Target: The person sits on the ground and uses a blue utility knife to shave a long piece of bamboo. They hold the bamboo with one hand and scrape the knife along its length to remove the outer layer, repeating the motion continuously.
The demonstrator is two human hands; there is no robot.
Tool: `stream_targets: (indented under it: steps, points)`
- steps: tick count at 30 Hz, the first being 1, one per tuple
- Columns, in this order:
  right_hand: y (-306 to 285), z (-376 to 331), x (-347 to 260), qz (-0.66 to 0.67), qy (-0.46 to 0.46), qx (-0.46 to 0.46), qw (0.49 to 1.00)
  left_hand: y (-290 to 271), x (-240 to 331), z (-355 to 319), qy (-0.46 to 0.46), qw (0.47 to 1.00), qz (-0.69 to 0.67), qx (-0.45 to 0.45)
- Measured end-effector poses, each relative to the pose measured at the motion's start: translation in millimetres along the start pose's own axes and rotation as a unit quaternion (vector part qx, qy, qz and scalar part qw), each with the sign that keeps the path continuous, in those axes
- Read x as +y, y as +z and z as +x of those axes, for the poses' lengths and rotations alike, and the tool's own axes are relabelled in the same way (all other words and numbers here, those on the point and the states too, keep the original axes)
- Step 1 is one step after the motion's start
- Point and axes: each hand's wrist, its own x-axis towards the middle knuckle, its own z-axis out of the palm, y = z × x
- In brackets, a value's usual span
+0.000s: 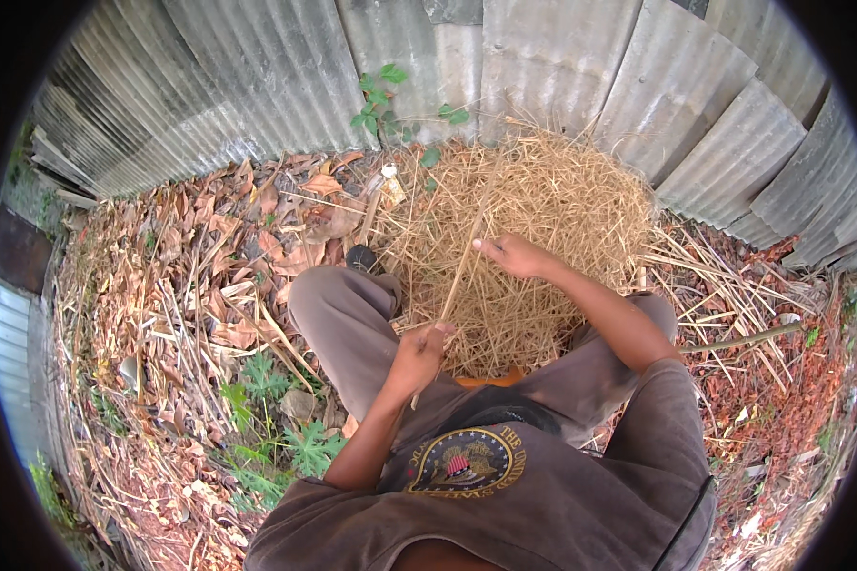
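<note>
Two hands (467,300) on stiff straw (459,276) (dry)

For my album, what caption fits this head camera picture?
Left hand and right hand hold a straw stalk over a straw pile beside a corrugated metal fence.

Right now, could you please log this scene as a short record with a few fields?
Setting: outdoors, leaf-littered ground beside a corrugated metal fence
Posture: person squatting, knees apart
Left hand: closed around the lower end of a straw stalk
Right hand: pinching the same stalk near its top
In front: loose straw pile against the fence
Plants: green weeds at the person's left, a leafy sprig by the fence
</note>
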Motion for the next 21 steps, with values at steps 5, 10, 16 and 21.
stream_targets:
  steps: [5,10,16,21]
  points:
    - [-7.8,-18.5,-21.0,-0.255,-0.063,0.14,0.955,11.1,-11.3,-2.1,0.025,0.998,0.049,0.03]
    - [-7.7,-22.5,-27.2,-0.199,-0.058,0.109,0.972,17.3,-1.5,-5.8,0.116,0.976,0.176,0.061]
    - [5.0,-14.8,-16.2,0.038,-0.042,0.047,0.997,22.7,14.3,-9.6,0.103,0.951,0.274,0.103]
    - [-1.7,-18.9,-26.4,0.278,0.029,-0.061,0.958,19.6,15.1,-9.4,0.126,0.945,0.278,0.115]
